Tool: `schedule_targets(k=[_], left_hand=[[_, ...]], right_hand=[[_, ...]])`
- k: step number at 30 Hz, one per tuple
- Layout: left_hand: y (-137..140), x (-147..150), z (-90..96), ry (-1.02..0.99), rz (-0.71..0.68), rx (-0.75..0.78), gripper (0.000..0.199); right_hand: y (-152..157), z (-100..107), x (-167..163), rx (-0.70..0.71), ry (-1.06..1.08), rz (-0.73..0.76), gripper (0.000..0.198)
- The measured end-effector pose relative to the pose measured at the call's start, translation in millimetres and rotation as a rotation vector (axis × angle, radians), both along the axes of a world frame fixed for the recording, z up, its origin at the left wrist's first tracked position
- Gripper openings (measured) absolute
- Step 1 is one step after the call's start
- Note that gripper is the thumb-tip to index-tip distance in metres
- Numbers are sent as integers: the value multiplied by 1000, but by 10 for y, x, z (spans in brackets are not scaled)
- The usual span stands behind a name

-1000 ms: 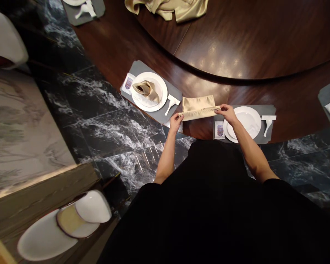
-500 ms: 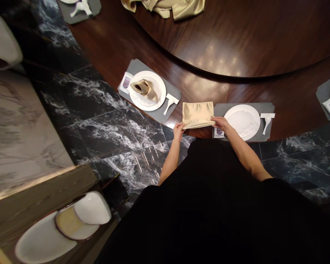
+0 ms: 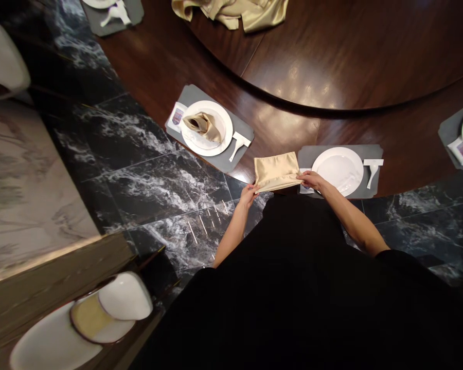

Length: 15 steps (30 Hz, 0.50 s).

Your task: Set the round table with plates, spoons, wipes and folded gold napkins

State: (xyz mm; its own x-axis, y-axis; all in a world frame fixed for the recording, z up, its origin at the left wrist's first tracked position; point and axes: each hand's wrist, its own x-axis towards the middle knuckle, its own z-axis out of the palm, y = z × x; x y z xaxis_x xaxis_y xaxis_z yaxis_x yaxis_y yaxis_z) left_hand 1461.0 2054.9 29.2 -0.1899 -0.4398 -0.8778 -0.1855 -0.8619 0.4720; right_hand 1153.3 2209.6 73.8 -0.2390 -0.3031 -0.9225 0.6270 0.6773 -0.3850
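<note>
Napkin (image 3: pixel 276 171) drawn nearer table edge since half-second-earlier frame; lies left of empty plate (image 3: pixel 337 169). Left hand (image 3: pixel 247 195), right hand (image 3: pixel 310 179) pinch near corners. Soft, light, slippery satin; grip corners.

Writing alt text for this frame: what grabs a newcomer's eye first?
First, the folded gold satin napkin at the near edge of the dark wooden table, pinched at its corners by the left hand and right hand. Left of it, a white plate on a grey placemat carries an already shaped gold napkin, while the plate to the right is bare. A heap of loose gold cloth lies at the top.
</note>
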Motion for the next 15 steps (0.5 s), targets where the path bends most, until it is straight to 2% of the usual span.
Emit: schedule_targets(k=[2,6,9,12,15], left_hand=[[82,77,61,-3,-19,45,50],[284,179,191,6,-162,225,35],[370,222,291,41,-216,188,26],[321,244,434,72,-221,0,23],[161,260,696,97,-216,-441,26]], right_hand=[[99,37,22,33,-64,-11,49],[384,132,36,146,-188,86,38],[563,236,37,58,-114,148,33],[613,408,1,-152,155,251,31],[566,688,-116,-376,541,342,31]])
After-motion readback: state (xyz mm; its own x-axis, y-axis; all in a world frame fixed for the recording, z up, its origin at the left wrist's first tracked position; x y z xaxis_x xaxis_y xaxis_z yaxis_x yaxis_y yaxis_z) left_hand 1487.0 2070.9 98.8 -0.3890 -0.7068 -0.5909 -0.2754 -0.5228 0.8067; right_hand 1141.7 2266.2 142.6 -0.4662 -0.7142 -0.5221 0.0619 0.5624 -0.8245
